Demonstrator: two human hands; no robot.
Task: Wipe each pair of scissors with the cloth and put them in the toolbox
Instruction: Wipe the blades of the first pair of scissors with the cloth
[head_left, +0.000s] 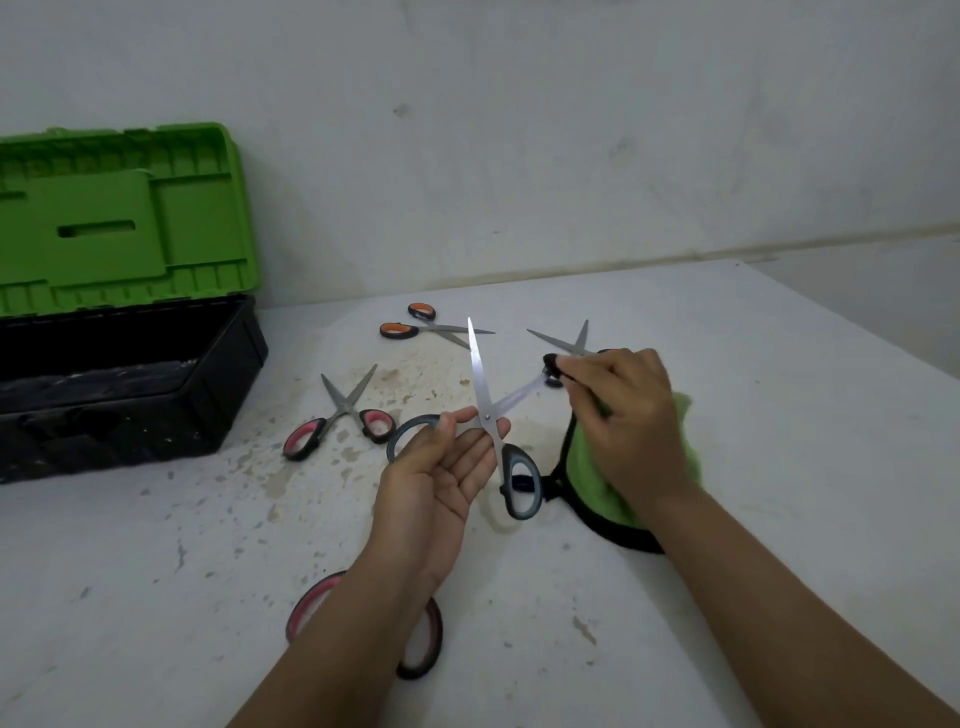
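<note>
The grey-handled scissors (493, 415) sit at the middle of the view, spread wide open: one blade points up toward twelve o'clock, the other runs out toward two o'clock, blurred, with its tip meeting the cloth. The left hand (441, 467) holds them palm up, thumb and fingertips pinching near the pivot, with one grey loop behind the fingers and the other hanging toward six o'clock. The right hand (628, 421) is closed around the green cloth (597, 488), a black-edged wad gathered under the palm, and its fingertips pinch the cloth's dark edge at that blade's tip. On my reading this pair is mid-wipe. Other pairs lie on the stained white table (779, 415): pink-handled scissors (340, 415) at nine o'clock, orange-handled scissors (426, 327) at eleven, another pair (566, 340) at one o'clock behind the right hand, and pink loops (410, 639) under the left forearm at six. The toolbox (119, 384) stands open at nine o'clock, green lid up; no scissors show inside, though its floor is dark, so most of the job looks to remain.
</note>
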